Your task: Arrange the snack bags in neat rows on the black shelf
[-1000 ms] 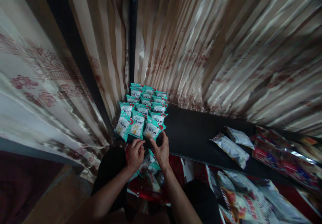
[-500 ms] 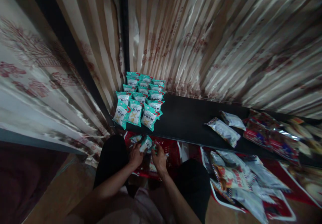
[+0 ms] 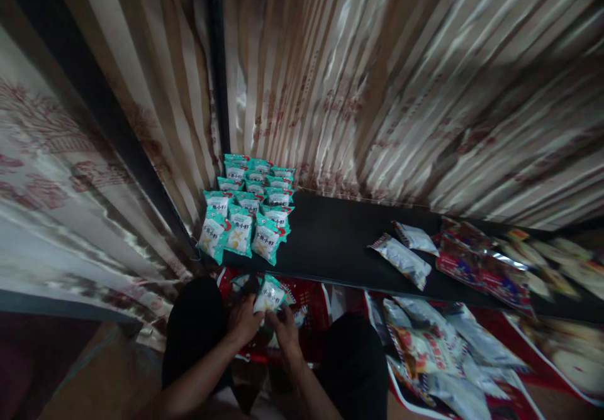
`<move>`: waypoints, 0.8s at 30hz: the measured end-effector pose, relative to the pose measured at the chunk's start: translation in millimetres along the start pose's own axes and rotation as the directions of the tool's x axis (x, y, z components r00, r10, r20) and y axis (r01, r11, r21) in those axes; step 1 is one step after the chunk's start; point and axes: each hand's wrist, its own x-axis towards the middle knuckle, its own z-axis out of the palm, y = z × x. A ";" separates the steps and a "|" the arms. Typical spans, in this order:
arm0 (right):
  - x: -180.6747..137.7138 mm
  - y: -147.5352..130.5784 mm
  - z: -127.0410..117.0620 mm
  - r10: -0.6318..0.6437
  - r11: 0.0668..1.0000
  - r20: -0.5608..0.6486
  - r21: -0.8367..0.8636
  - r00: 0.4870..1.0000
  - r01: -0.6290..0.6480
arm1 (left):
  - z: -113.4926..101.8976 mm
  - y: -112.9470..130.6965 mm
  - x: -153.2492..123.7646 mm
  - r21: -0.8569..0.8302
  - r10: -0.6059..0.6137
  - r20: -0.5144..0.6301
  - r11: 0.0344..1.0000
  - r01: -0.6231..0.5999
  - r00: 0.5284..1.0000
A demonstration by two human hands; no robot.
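Note:
A teal-and-white snack bag [image 3: 270, 293] is held upright above a red bag [image 3: 318, 300] between my knees. My left hand [image 3: 244, 320] is closed on the snack bag's lower left side. At its lower right edge, my right hand [image 3: 284, 327] grips the same bag with its fingers bent. More teal packaging shows inside the red bag behind my left hand, partly hidden. Just beyond, matching snack bags [image 3: 239, 231] stand in three rows, leaning one behind another, at the left end of a black shelf [image 3: 325, 234].
White-and-blue packets [image 3: 401, 259] and red-brown packets [image 3: 481, 266] lie farther right on the shelf. Below them, another red bag [image 3: 523, 395] holds several silvery packets [image 3: 436, 338]. Striped curtains [image 3: 340, 80] hang behind and to the left, beside a dark post [image 3: 217, 61].
The snack bag has been lifted out of the red bag and turned with its printed front up, in both hands. The whole view has shifted, so the shelf sits lower and farther left.

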 end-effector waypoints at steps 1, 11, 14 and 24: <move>-6.2 -3.9 -6.2 0.039 0.999 0.007 0.021 0.999 -0.039 | -1.9 2.1 -5.9 -0.027 0.014 0.025 1.000 -0.013 1.000; -35.6 -59.5 -53.9 -0.114 0.993 -0.060 -0.032 0.992 0.112 | -9.7 50.8 -41.7 -0.244 0.256 -0.044 0.935 -0.259 0.966; -20.5 -79.3 -61.8 -0.224 0.974 -0.110 -0.044 0.968 0.221 | -19.0 77.6 -38.5 -0.272 0.343 -0.115 0.892 -0.362 0.932; 83.1 -129.3 -76.1 -0.306 0.950 -0.116 -0.092 0.945 0.297 | -12.1 158.8 37.6 -0.176 0.327 -0.390 0.891 -0.418 0.861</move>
